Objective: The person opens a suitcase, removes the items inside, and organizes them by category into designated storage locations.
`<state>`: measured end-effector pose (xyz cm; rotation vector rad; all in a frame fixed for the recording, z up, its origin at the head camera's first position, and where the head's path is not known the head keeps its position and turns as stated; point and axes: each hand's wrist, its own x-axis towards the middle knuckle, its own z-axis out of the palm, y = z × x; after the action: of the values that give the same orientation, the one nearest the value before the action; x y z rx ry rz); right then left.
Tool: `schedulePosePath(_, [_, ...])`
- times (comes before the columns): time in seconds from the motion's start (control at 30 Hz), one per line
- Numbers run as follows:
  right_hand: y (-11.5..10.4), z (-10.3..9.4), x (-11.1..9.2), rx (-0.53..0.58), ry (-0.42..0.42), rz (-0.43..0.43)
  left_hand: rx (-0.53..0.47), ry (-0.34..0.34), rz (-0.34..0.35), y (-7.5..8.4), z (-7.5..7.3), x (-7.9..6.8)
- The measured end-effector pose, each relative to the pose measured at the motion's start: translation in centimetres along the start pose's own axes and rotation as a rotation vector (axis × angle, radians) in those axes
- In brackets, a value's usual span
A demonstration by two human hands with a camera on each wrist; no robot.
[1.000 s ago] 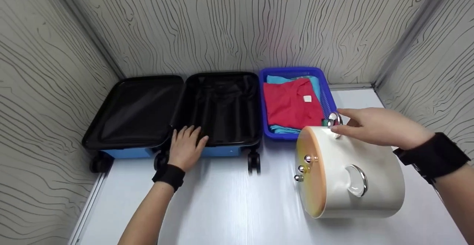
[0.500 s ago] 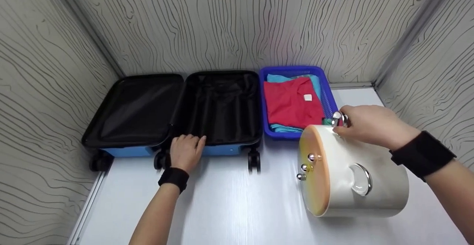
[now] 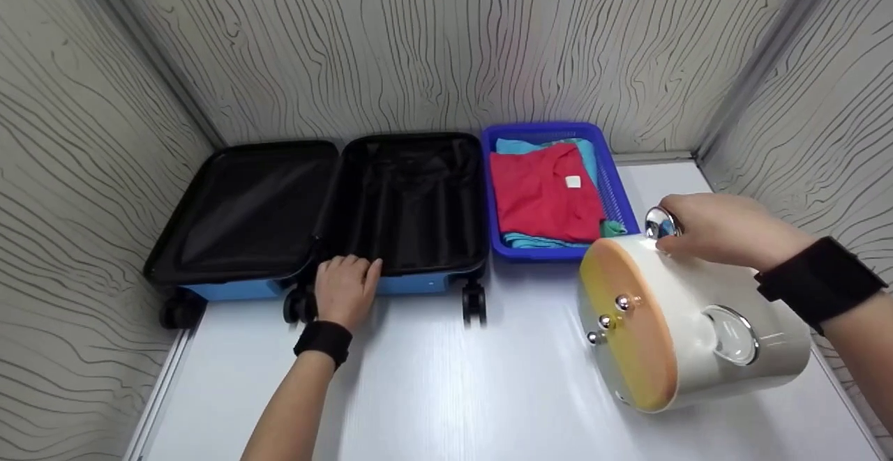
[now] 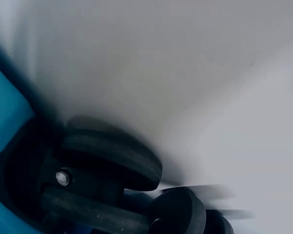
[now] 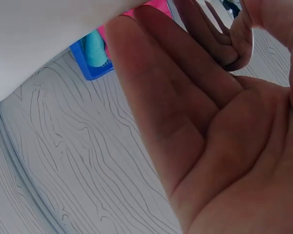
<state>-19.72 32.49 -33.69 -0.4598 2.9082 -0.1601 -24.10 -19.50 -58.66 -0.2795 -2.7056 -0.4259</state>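
My left hand (image 3: 345, 290) is at the near rim of an open black-lined blue suitcase (image 3: 411, 203), its fingers bent over the edge and their tips hidden. In the left wrist view, a black wheel (image 4: 112, 158) of the suitcase shows, but the hand itself does not. My right hand (image 3: 722, 231) pinches a chrome handle (image 3: 661, 222) on a white rounded box (image 3: 698, 280), which stands tilted. The box has a yellow-orange end panel (image 3: 631, 356) with 3 chrome balls. Seen from the right wrist, the fingers (image 5: 156, 87) reach along the box's white side to the shiny handle.
A blue basket (image 3: 614, 175) stands right of the suitcase, by the back wall. In it lie a red shirt (image 3: 544, 196) and light-blue cloth (image 3: 534, 240). Patterned walls (image 3: 418, 42) enclose the white surface (image 3: 432, 377) at the back and both sides.
My right hand has closed round the handle, and the box has shifted right and turned, showing more of its end panel. The left hand's fingers, straight before, have bent over the suitcase rim.
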Motion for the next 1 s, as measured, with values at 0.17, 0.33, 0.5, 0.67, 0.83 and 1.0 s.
schedulePosePath(0.17, [0.7, -0.2, -0.4, -0.005, -0.005, -0.014, 0.000, 0.003, 0.002, 0.0, 0.0, 0.1])
schedulePosePath(0.33, [1.3, -0.3, -0.7, -0.027, 0.020, -0.057, -0.004, 0.011, 0.000, 0.1, 0.0, 0.1])
schedulePosePath(0.5, [1.9, -0.2, -0.7, -0.063, 0.020, -0.081, -0.009, 0.008, -0.004, 0.1, 0.1, 0.0])
schedulePosePath(0.67, [2.4, 0.0, -0.5, -0.136, 0.028, -0.087, -0.018, 0.019, -0.005, 0.2, 0.0, -0.1])
schedulePosePath(0.83, [3.0, 0.4, -0.2, -0.223, 0.089, -0.105, -0.035, 0.033, -0.010, 0.3, 0.0, -0.1])
schedulePosePath(1.0, [3.6, 0.6, 0.2, -0.257, 0.138, -0.087, -0.042, 0.033, -0.022, 0.4, 0.0, 0.0])
